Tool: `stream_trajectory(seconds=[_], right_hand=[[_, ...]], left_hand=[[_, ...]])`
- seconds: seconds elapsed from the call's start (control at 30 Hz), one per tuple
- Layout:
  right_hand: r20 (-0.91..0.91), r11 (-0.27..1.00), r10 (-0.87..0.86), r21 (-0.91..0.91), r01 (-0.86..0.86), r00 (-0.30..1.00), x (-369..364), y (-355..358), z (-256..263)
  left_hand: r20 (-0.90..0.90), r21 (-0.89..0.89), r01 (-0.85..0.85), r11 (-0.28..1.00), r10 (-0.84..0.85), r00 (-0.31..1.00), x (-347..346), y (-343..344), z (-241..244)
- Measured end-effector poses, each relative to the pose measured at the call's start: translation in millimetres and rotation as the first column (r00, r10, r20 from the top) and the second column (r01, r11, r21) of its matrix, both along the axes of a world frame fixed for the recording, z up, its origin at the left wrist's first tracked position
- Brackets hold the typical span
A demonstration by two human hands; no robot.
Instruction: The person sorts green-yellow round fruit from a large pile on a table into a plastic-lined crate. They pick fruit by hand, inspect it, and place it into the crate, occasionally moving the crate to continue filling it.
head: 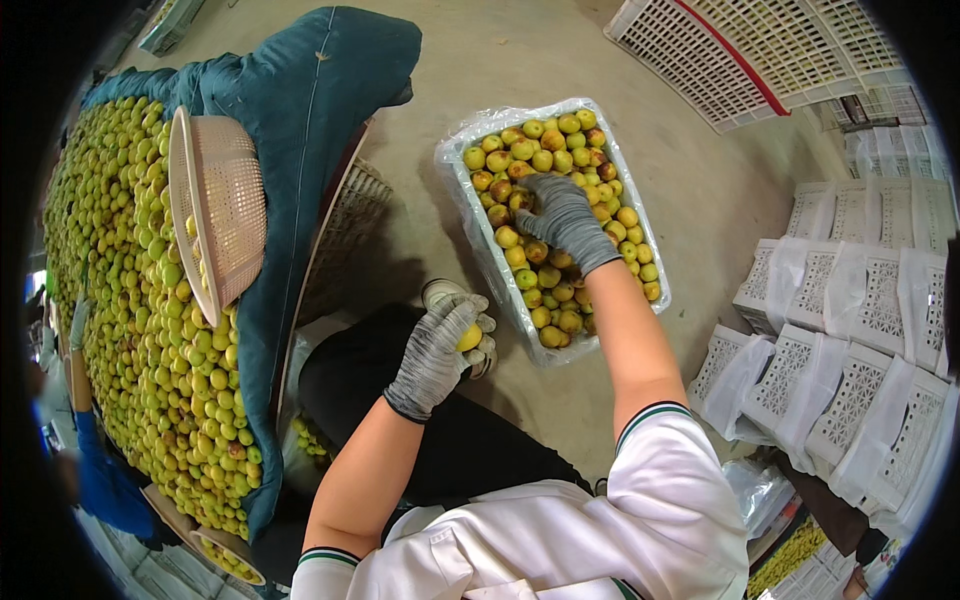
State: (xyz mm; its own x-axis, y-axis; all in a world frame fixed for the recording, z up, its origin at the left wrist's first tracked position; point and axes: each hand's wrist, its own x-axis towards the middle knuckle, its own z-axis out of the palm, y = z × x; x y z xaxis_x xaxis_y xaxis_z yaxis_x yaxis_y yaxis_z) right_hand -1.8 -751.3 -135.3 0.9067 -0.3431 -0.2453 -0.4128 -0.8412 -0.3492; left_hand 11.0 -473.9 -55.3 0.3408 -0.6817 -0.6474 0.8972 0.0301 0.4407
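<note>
My left hand [439,356], in a grey knit glove, is curled around a yellow jujube-like fruit [470,337] above my shoe. My right hand [561,216], gloved the same way, reaches into a plastic crate [658,259] lined with clear film. Its fingertips and thumb touch brown-blotched fruit near the crate's middle; whether they grip one is hidden. Yellow-green fruits [551,161], many with reddish-brown patches, fill the crate, which rests on the floor.
To my left, a table holds a large heap of fruit [142,300] edged by teal cloth [300,97]. A beige plastic basket [232,202] leans there. A blue-sleeved arm [112,480] of another person is beyond. White crates [802,375] stand stacked at right, with larger crates [750,60] behind.
</note>
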Motion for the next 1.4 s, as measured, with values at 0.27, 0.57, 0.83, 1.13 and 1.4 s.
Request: stream_trajectory(seconds=[0.27, 0.57, 0.83, 1.13, 1.4], right_hand=[[0.077, 0.99, -0.14, -0.022, 0.142, 0.987, 8, 17, 6], [0.004, 0.855, -0.507, -0.125, 0.503, 0.862, -29, -90, -12], [-0.352, 0.906, 0.169, -0.311, -0.285, 0.921, 10, 18, 32], [0.007, 0.992, 0.086, -0.096, -0.085, 0.996, -5, 15, 45], [0.325, 0.742, 0.024, 0.628, -0.235, 0.945, -55, 78, 91]], left_hand=[[0.041, 0.033, 0.022, 0.999, -0.023, 0.999, 0, -1, 2], [0.024, -0.021, 0.044, 0.999, -0.043, 0.999, 1, -2, -1], [0.023, -0.049, 0.032, 0.998, -0.031, 0.999, 0, 2, -5], [0.074, 0.035, -0.017, 0.999, 0.014, 0.997, 2, -3, 2], [0.242, 0.024, -0.016, 1.0, 0.009, 0.97, 6, 22, 33]])
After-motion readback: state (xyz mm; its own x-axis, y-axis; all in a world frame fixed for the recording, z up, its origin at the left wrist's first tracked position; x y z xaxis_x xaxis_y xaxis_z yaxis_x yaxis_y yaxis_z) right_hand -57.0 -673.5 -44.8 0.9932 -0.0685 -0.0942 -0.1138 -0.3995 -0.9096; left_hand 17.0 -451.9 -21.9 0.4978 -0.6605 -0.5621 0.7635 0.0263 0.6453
